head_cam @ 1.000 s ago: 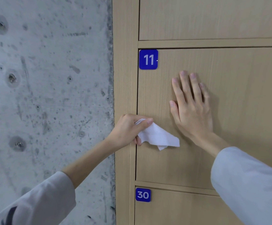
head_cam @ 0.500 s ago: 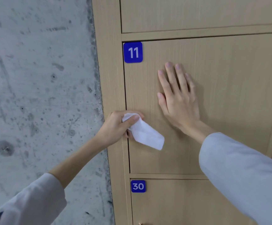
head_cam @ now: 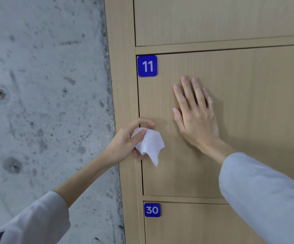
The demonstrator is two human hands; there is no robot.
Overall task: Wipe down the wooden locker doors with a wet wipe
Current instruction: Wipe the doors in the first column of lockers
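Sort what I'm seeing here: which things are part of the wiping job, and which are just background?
Part of the job:
wet wipe, pinched in the left hand
locker door 11, with the right hand flat on it
locker door 30, below

Just background:
concrete wall
number plates 11 and 30

I see the wet wipe (head_cam: 149, 145): white, crumpled, one corner hanging toward 6 o'clock, at the left edge of the locker door (head_cam: 239, 120). The door is light wood grain, closed, with a blue "11" plate (head_cam: 147, 66) at its 10 o'clock corner.
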